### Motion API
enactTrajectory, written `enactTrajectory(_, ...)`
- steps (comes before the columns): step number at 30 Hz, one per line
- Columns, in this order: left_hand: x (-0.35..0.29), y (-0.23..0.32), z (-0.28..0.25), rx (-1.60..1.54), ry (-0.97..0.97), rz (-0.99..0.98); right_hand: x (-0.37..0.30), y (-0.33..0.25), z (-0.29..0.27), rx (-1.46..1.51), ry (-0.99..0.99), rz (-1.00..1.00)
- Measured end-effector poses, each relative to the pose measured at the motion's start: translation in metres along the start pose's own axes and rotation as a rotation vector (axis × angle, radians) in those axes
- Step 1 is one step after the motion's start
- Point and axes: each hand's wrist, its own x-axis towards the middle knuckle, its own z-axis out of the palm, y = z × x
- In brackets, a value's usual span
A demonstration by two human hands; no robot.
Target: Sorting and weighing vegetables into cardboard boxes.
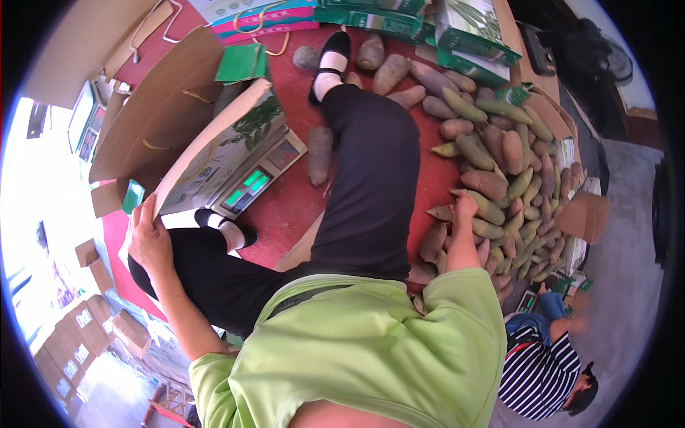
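My left hand (150,241) is closed round the near lower corner of an open cardboard box (232,146) printed with green leaves. The box leans on its side over a digital scale (253,182) with a lit green display. Inside the box it is mostly shadow, with part of a dark tuber showing. My right hand (465,205) is at the near left side of a big pile of long tubers (510,153), brown-red and green. Its fingers are bent round the end of a greenish tuber (488,209); the fingertips are partly hidden.
Several loose tubers (391,74) lie on the red mat (285,239) by my foot, and one more (320,155) near the scale. Green cartons (474,36) stand at the far side. A person in a striped shirt (539,374) crouches at lower right. Flat cardboard boxes (75,342) stand lower left.
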Motion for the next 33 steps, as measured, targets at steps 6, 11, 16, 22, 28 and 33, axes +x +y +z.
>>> enactTrajectory(6,-0.012,-0.006,-0.033,0.116,-0.008,-0.065,-0.029,-0.122,-0.036,0.227,0.276,0.127)
enactTrajectory(11,-0.01,-0.006,-0.037,0.082,-0.01,-0.053,-0.019,-0.144,-0.093,0.66,0.398,0.16)
enactTrajectory(16,-0.01,-0.01,-0.038,0.056,0.012,-0.021,-0.038,-0.218,-0.136,0.756,0.324,0.089)
enactTrajectory(22,-0.01,-0.012,-0.038,0.032,0.029,0.005,-0.097,-0.366,-0.145,0.931,0.032,-0.273)
enactTrajectory(28,-0.012,-0.015,-0.038,0.024,0.045,0.029,-0.154,-0.534,-0.177,0.985,-0.276,-0.728)
enactTrajectory(33,-0.016,-0.02,-0.039,0.021,0.058,0.049,-0.211,-0.648,-0.172,0.996,-0.635,-0.962)
